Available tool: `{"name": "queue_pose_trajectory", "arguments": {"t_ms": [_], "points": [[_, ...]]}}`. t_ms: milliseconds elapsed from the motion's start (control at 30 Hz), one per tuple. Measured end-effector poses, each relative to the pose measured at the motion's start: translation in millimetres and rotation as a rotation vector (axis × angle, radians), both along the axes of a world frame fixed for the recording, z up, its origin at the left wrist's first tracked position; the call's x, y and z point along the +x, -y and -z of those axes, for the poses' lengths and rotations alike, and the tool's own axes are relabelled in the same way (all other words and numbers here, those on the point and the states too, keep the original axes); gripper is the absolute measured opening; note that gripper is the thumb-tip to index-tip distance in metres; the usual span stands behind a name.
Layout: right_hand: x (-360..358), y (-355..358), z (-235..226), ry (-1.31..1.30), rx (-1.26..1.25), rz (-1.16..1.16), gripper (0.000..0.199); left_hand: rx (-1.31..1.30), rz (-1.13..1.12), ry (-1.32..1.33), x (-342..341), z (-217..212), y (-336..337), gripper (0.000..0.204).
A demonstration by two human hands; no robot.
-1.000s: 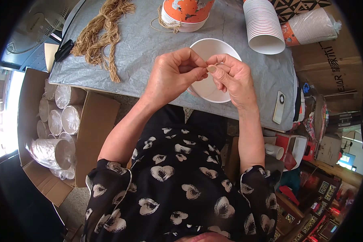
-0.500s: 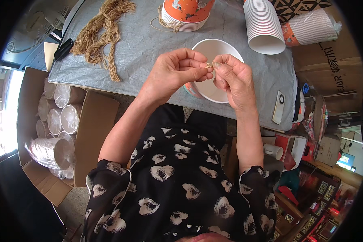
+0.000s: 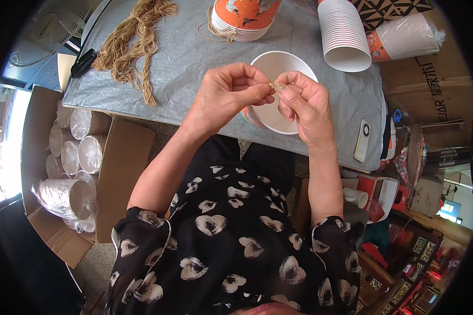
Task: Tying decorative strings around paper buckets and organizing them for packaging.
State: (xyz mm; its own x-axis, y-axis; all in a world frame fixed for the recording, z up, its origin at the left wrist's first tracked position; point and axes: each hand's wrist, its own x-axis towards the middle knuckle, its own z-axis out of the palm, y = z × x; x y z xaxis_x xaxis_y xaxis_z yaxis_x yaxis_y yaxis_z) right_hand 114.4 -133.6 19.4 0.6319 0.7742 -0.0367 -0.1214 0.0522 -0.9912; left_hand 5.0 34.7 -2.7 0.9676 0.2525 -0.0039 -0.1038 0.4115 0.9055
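My left hand [image 3: 230,98] and my right hand [image 3: 311,106] meet fingertip to fingertip above a white-lined paper bucket [image 3: 272,116]. Both pinch a tiny bit of tan cord [image 3: 271,85], mostly hidden by the fingers. The bucket stands on the grey-covered table [image 3: 194,50], its mouth tilted toward me. Behind it is an orange-and-white stack of buckets [image 3: 243,21] with thin tan cord looped at its side. A loose bundle of tan cords [image 3: 129,50] lies at the far left of the table.
At the back right lie a stack of white paper buckets [image 3: 344,37] and a plastic-wrapped stack [image 3: 407,38]. A flat whitish object [image 3: 362,140] rests by the right table edge, a black object [image 3: 83,64] at the left. An open carton [image 3: 126,176] holds several wrapped white tubs.
The fingertips have shifted slightly around the bit of cord, with the right thumb tip a little further left. Everything else stays in place.
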Motion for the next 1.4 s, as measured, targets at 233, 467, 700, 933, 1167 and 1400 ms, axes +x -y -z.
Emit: {"name": "queue_pose_trajectory", "arguments": {"t_ms": [233, 467, 700, 933, 1167, 1400], "points": [[-2, -2, -5, 0.106, -0.076, 0.009, 0.015, 0.151, -0.044, 0.005, -1, -4, 2, 0.011], [2, 1, 3, -0.086, 0.021, -0.041, 0.015, 0.076, -0.018, 0.009, -2, -3, 3, 0.01], [2, 1, 8, -0.278, 0.085, -0.042, 0.015, -0.027, -0.004, 0.05, -1, 9, 2, 0.012], [1, 1, 8, -0.326, 0.107, -0.033, 0.015, -0.082, -0.008, 0.042, 0, 8, 3, 0.012], [2, 0, 5, -0.166, 0.026, 0.073, 0.026, -0.048, -0.026, 0.039, -1, 6, 1, 0.012], [-2, -4, 6, 0.016, 0.023, 0.115, 0.021, 0.029, -0.017, 0.018, -1, 2, 2, 0.011]]}}
